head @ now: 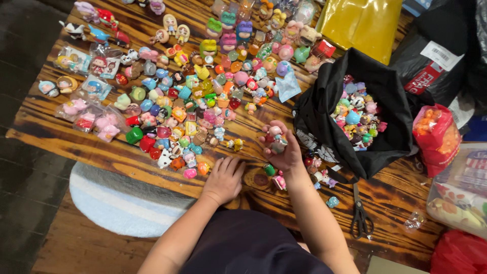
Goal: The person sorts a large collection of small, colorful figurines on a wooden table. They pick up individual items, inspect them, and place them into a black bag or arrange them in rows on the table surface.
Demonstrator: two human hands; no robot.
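My right hand (280, 147) is raised palm-up above the wooden table (61, 134), fingers curled around a few small toy figures (274, 138). My left hand (223, 178) lies flat on the table near its front edge, fingers spread, holding nothing, close to a pink toy (190, 173) and an orange toy (203, 168). A large spread of colourful miniature figures (193, 96) covers the table beyond both hands. To the right, an open black bag (324, 109) holds more small figures (357, 116).
Black scissors (360, 215) lie on the table at the right front. A yellow bag (362, 20), a red snack packet (437, 137) and plastic packages (459, 198) crowd the right side. Several bagged toys (91, 86) sit at the left. A round blue rug (119, 200) lies below.
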